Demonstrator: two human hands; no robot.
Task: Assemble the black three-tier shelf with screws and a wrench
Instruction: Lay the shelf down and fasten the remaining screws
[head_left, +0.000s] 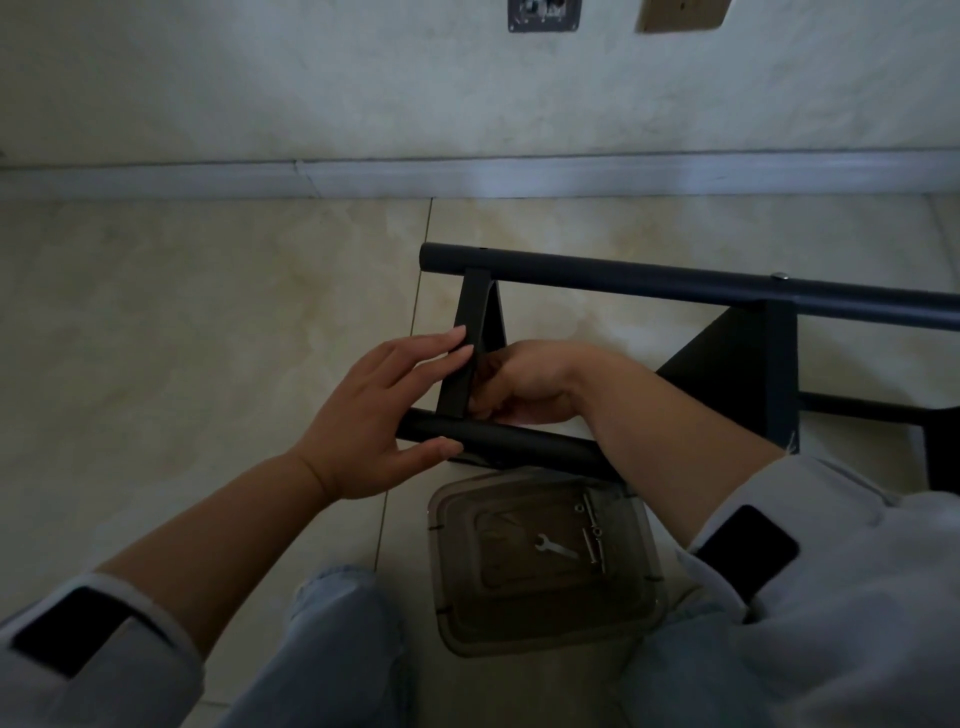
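Observation:
The black shelf frame lies on its side on the tiled floor, with a far pole (649, 280) and a near pole (514, 447) joined by shelf boards. My left hand (379, 415) rests straight-fingered against the outer face of the end board (465, 353), its thumb on the near pole. My right hand (519, 384) is curled behind that board near the pole joint; what its fingers hold is hidden. A small silver wrench (555, 546) and several screws (595, 535) lie in a clear plastic container (457, 623) between my knees.
A second shelf board (748, 374) stands at the right, fixed to the far pole by a silver screw (779, 276). The wall and baseboard (311, 179) run behind the frame. My jeans-clad knees flank the container.

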